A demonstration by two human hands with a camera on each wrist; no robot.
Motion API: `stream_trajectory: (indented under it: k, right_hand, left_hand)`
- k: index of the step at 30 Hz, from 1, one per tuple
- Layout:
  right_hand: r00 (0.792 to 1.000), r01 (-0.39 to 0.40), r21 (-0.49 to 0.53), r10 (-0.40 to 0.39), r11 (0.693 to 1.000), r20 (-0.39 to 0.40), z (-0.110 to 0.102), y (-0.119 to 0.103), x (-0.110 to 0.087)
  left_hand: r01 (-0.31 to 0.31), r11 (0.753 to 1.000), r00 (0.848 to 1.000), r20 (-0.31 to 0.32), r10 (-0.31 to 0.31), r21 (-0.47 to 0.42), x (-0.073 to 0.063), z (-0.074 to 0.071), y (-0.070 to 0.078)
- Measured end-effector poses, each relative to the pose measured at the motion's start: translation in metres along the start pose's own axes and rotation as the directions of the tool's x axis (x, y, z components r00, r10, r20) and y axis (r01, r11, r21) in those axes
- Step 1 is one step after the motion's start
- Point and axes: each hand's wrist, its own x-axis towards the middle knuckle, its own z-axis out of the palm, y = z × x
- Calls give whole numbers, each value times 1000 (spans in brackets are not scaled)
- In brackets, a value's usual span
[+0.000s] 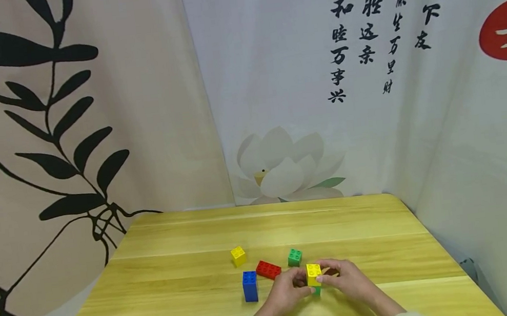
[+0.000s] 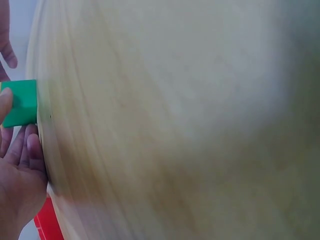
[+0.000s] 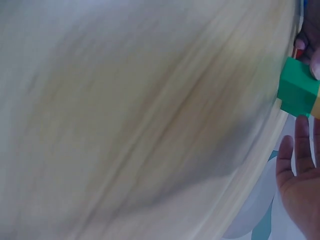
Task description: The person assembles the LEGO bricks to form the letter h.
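Note:
A yellow brick (image 1: 313, 273) sits on top of a green brick (image 1: 317, 291), both held just above the wooden table between the two hands. My left hand (image 1: 287, 289) pinches the green brick, its thumb on the near side. My right hand (image 1: 346, 278) grips the yellow brick from the right with thumb and fingers. In the left wrist view the green brick (image 2: 21, 102) shows a flat face beside the left fingers. The right wrist view shows the green brick (image 3: 298, 87) with a strip of the yellow brick (image 3: 316, 106) at the frame edge.
Just left of the hands lies a red brick (image 1: 268, 269). A tall blue brick (image 1: 250, 287) stands further left, and another yellow brick (image 1: 238, 256) lies behind it. Another green brick (image 1: 294, 257) is behind the hands. A printed curtain (image 1: 160, 111) hangs past the table's far edge.

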Motion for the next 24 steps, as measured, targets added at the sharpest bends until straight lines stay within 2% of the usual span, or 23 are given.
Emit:
stream_trajectory:
  k: [14,24]
  right_hand:
    - [991,-53,39,58,998,-121,13,-7,-6]
    - [986,-91,39,96,995,-138,17,-9,-11]
  left_hand:
    - [-18,999,1000,-11,18,28,-2,-2,5]
    - [16,997,1000,-25,-14,69,-6,-3,8]
